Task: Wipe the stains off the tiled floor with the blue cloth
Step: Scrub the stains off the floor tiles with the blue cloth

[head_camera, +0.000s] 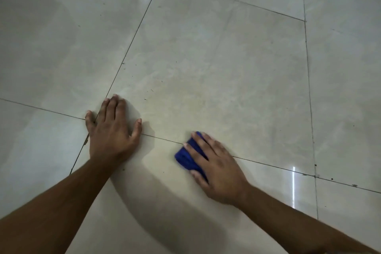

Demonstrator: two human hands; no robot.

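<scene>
A folded blue cloth (186,156) lies on the glossy beige tiled floor (226,68), right on a grout line. My right hand (216,168) presses flat on top of it, fingers spread over the cloth and thumb along its near edge. My left hand (112,128) rests flat on the floor to the left, fingers apart, over a crossing of grout lines, holding nothing. Small dark specks (151,89) and a faint dull yellowish patch (198,97) mark the tile beyond the hands.
Dark grout lines (132,39) divide the large tiles. More small dark marks (354,185) sit near the grout at the right. A bright light reflection (293,185) shows on the floor at the right.
</scene>
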